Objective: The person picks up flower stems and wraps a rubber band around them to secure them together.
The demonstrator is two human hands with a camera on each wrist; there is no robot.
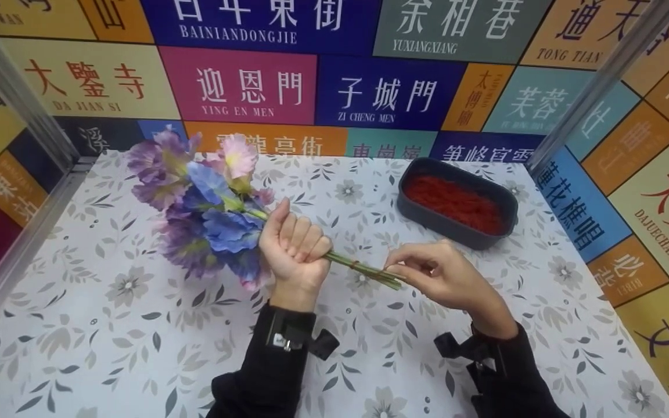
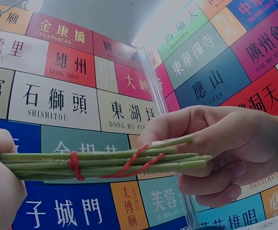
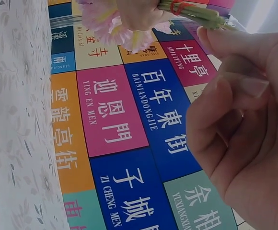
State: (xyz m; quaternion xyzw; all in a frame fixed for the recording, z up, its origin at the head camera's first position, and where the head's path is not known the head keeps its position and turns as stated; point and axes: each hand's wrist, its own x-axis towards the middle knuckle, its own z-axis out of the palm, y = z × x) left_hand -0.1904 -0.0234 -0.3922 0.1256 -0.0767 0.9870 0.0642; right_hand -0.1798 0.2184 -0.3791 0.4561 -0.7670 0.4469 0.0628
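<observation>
A bunch of purple, blue and pink artificial flowers lies tilted across the left hand, whose fingers curl around the green stems just below the blooms. The stem ends point to the right. In the left wrist view, a thin red tie circles the stems, and its loose tails slant toward the cut ends. At those ends, the right hand has its thumb and forefinger pinched on the stems, with the other fingers curled beneath. The right wrist view shows the right thumb right at the stem tips.
Behind the right hand stands a dark grey oblong container holding red shredded filling. The table has a leaf-patterned cover. Panels with coloured lettered blocks rise at the back and sides, with clear strips at the corners.
</observation>
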